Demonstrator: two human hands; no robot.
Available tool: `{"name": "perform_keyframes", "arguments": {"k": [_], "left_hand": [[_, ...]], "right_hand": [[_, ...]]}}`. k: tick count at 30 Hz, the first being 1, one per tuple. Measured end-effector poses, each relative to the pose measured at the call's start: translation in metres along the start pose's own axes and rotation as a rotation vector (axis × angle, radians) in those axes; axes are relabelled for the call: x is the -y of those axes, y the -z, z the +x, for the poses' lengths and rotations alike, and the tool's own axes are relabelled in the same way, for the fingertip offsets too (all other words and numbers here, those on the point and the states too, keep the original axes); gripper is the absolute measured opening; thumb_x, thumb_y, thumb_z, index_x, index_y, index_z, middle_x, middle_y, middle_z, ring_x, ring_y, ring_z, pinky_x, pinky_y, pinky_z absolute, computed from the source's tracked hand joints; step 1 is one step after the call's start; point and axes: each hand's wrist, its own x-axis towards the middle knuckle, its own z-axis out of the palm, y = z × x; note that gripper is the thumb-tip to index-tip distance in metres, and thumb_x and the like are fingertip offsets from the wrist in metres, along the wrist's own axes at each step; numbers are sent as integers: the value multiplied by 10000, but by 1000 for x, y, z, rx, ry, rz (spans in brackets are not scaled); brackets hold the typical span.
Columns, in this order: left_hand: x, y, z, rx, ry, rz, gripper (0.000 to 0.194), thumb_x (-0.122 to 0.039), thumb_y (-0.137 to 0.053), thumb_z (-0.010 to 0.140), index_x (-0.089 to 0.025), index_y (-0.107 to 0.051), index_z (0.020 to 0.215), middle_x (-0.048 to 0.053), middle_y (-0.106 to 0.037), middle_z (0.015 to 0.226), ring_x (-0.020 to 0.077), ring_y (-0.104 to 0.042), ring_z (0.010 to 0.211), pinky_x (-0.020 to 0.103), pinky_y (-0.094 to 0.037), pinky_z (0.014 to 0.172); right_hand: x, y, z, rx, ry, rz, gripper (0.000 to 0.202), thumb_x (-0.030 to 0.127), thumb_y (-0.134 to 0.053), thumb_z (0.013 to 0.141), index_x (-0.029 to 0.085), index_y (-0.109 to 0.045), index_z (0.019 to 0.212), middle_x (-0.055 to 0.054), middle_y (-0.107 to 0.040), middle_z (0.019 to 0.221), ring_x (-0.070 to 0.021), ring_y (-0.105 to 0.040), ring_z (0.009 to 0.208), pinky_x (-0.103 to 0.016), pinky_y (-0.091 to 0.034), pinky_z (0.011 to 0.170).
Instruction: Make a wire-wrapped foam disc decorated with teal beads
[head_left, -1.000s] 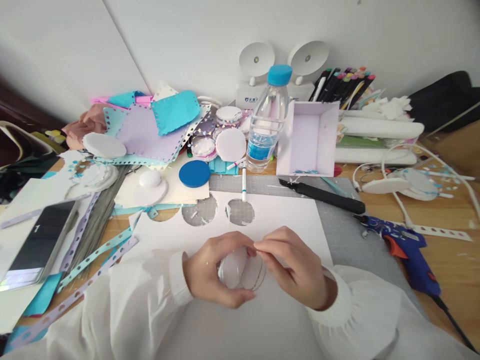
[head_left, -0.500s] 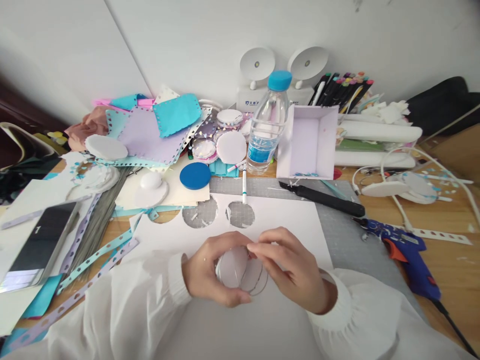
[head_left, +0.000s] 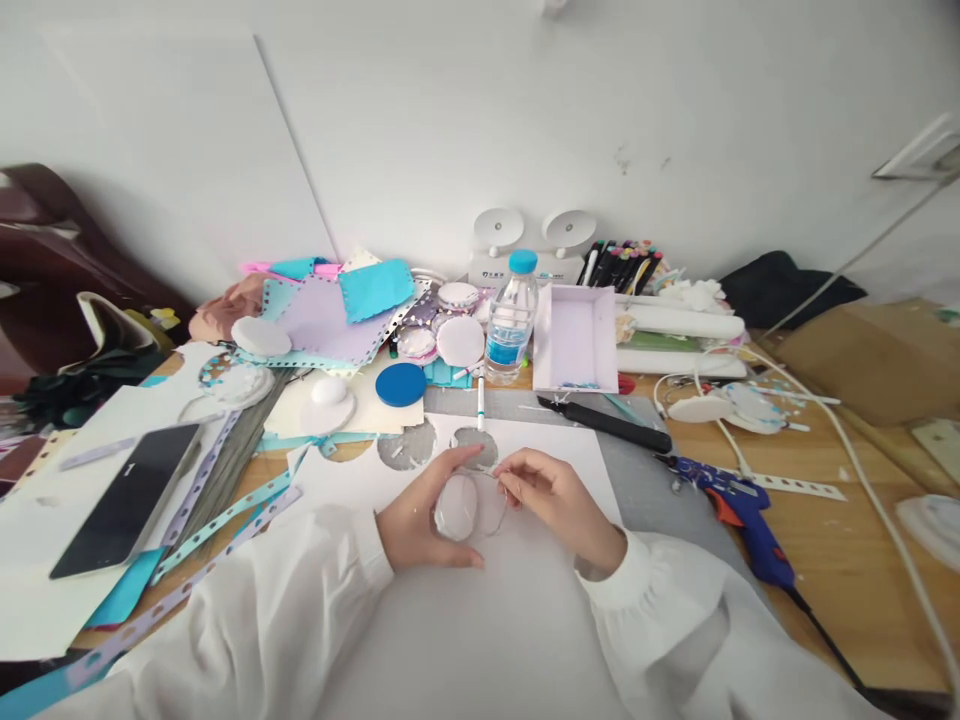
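My left hand point(head_left: 414, 518) curves around a smooth white rounded piece point(head_left: 456, 508), with the thumb below it and the fingers above. A thin, pale wire-like loop point(head_left: 491, 534) sticks out from the right of this piece. My right hand point(head_left: 559, 497) pinches the loop's upper right part between thumb and fingertips. How the loop joins the piece is too fine to tell. Beneath both hands lies a white sheet point(head_left: 574, 462) with round holes cut along its far side.
Behind the hands stand a water bottle point(head_left: 511, 325) and a lilac box point(head_left: 577, 335). A black craft knife point(head_left: 611, 425) and a blue glue gun point(head_left: 739, 510) lie on the right. A blue disc point(head_left: 400, 384), white dome point(head_left: 328, 390) and phone point(head_left: 127, 500) are leftward.
The view has tilted up and pulled back, showing more wall. My right hand has drawn slightly away from the white piece, and my left fingers have spread wider around it.
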Motion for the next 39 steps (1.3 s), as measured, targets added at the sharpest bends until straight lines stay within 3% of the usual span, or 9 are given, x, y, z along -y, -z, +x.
{"name": "perform_keyframes", "arguments": {"k": [4,7,13,20,23,27,30,34,39], "left_hand": [[7,11,-17,-9,-29,256,1186,-441,-819,578,-192,-86,1477,197,-215,1514,388,-251,1381,548,-248,1116],[4,21,-31,-24,-41,352,1123,-443,-803,601,-199,-137,1471,193,-228,1512,383,-242,1385,561,-239,1118],[-6,27,-44,-72,64,139,847,-378,-768,662,-245,-333,1376,140,-505,1298,284,-545,1113,479,-447,965],[-13,8,-18,-90,114,39,701,-339,-767,669,-224,-438,1277,84,-585,1058,217,-573,893,432,-495,858],[-15,10,-5,-49,101,-88,690,-338,-749,695,-201,-425,1289,100,-582,1048,209,-577,906,407,-496,864],[-11,18,7,15,147,-289,404,-384,-533,880,-155,-477,1209,111,-606,961,185,-605,866,353,-517,782],[-10,17,14,16,220,-370,352,-372,-531,890,-152,-495,1162,66,-591,873,152,-593,786,301,-506,709],[-13,7,19,-22,344,-339,335,-350,-628,831,-146,-569,1090,2,-535,758,102,-508,665,230,-430,612],[-15,2,18,-99,351,-251,280,-343,-597,847,-145,-631,1042,-19,-502,668,92,-452,602,209,-372,548]], "right_hand": [[-5,1,-3,-13,-10,3,252,417,-612,804,166,-598,825,-16,-608,701,-122,-564,600,-280,-481,593],[-5,0,-8,-11,-13,9,278,439,-616,800,164,-597,837,-28,-628,730,-126,-581,620,-285,-491,605],[2,-9,-15,43,-5,14,309,454,-611,806,156,-593,889,-33,-639,750,-129,-591,638,-299,-504,617],[-2,-11,2,28,6,-28,265,372,-653,777,148,-608,913,-19,-632,737,-119,-589,641,-277,-501,614],[-8,-5,9,3,15,-48,245,362,-644,779,146,-621,892,-18,-623,722,-123,-584,651,-265,-485,594],[-13,-1,11,-21,35,-73,229,359,-641,782,157,-642,889,3,-594,684,-114,-546,610,-255,-452,568],[-16,-3,10,-35,37,-71,211,349,-641,789,166,-650,893,5,-590,687,-116,-539,617,-256,-443,575],[-18,-3,8,-39,18,-44,169,337,-632,806,182,-644,870,-3,-606,720,-122,-554,652,-256,-454,598],[-16,-3,5,-2,59,-104,155,299,-642,796,204,-623,917,31,-548,674,-98,-512,595,-222,-421,546]]}}
